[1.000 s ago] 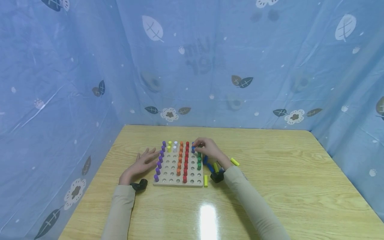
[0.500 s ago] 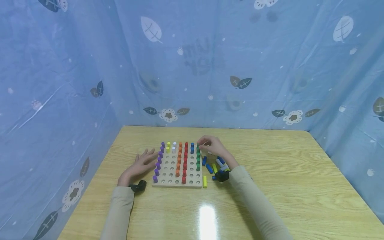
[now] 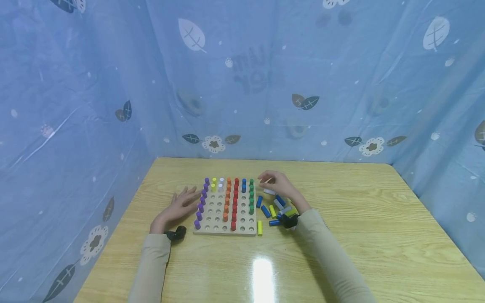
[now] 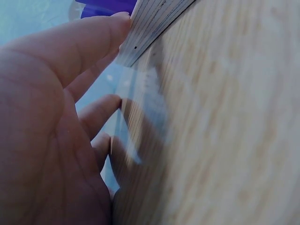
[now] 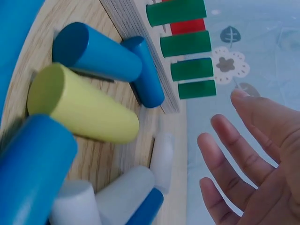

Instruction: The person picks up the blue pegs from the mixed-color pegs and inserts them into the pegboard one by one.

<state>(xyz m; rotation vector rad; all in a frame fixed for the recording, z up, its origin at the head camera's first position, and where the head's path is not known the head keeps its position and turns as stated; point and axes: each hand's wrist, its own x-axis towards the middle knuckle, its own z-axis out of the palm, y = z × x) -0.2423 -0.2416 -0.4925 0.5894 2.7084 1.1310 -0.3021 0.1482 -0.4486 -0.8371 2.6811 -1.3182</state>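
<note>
A wooden pegboard [image 3: 225, 233] stands on the table with columns of coloured pegs. At its left side, my left hand [image 3: 181, 208] lies with fingers spread; in the left wrist view a fingertip touches the board's edge [image 4: 149, 28] beside a purple peg [image 4: 107, 7]. Just right of the board's far corner hovers my right hand [image 3: 279, 185], holding nothing. The right wrist view has its loosely bent fingers [image 5: 239, 145] apart from the green pegs [image 5: 190, 44]. Two blue pegs [image 3: 244, 188] stand at the far end of their column, between the red pegs [image 3: 234, 209] and the green ones.
Loose blue, yellow and white pegs lie right of the board, partly under my right wrist. One yellow peg [image 3: 259, 228] lies along the board's right edge. A white peg [image 3: 269, 191] is just below my right hand. A blue patterned curtain [image 3: 242, 84] surrounds the table.
My right hand has let go of a blue peg, which now stands in the board. It has moved rightward past the green column. My left hand has stayed in place.
</note>
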